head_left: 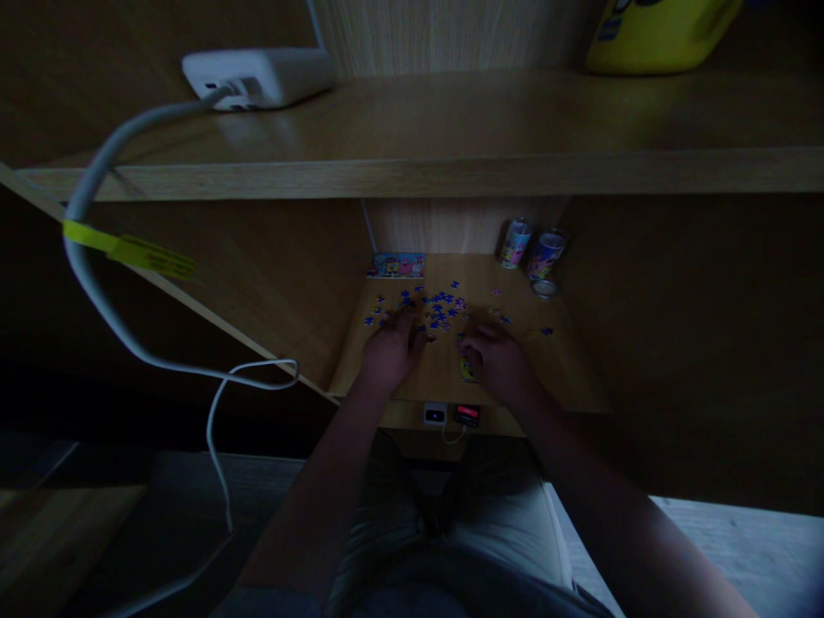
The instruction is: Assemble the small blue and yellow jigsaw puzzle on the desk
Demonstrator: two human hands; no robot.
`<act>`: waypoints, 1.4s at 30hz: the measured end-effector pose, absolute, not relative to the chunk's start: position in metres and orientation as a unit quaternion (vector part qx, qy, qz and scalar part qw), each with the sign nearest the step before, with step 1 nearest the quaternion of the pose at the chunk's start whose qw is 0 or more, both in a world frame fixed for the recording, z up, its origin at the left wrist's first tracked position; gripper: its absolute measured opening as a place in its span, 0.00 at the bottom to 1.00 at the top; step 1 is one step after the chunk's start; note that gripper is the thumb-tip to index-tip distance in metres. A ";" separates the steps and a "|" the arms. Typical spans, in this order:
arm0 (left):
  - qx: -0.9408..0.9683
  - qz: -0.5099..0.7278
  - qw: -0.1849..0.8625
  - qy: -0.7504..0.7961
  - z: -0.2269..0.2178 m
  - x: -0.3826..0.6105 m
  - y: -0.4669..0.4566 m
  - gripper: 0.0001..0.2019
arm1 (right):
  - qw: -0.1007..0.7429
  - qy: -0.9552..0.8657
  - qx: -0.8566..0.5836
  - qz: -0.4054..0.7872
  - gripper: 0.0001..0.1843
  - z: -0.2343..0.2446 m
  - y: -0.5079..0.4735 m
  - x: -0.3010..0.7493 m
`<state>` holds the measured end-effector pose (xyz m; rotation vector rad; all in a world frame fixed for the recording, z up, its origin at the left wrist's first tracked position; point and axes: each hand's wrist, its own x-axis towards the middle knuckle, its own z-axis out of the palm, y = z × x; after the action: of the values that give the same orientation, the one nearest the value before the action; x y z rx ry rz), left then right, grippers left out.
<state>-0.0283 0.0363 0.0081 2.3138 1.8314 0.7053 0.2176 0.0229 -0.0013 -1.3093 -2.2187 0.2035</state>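
Small blue jigsaw pieces [441,307] lie scattered on a low wooden desk [444,378]. My left hand [392,348] rests palm down among the pieces at the left, fingers spread forward onto them. My right hand [495,360] lies beside it, fingers curled down over a small joined patch of puzzle [466,371] with yellow in it. The scene is dim and the fingertips are hard to make out. A colourful picture card [396,265] lies at the back of the desk.
Two printed cans [531,249] and a round lid [544,288] stand at the desk's back right. A wooden shelf [451,163] above carries a white charger [257,75] with a white cable [96,283] hanging down, and a yellow object [657,34]. Two small devices [451,415] sit on the front edge.
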 end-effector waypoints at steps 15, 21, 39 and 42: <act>0.778 0.228 0.029 0.585 0.014 -0.029 0.030 0.08 | 0.277 -0.828 -0.481 0.074 0.12 -0.004 0.024 0.218; 0.858 0.201 0.032 0.472 0.016 -0.029 0.016 0.09 | 0.275 -0.828 -0.482 0.075 0.12 -0.002 0.023 0.218; 0.853 0.208 0.072 0.473 0.012 -0.030 0.018 0.07 | 0.270 -0.829 -0.484 0.074 0.12 -0.003 0.023 0.220; 0.851 0.205 0.076 0.477 0.013 -0.029 0.018 0.08 | 0.269 -0.829 -0.485 0.072 0.13 -0.003 0.024 0.220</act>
<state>-0.0293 0.0184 0.0134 2.5506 1.4309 0.6150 0.2196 0.0236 -0.0033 -1.3069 -2.2353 0.1928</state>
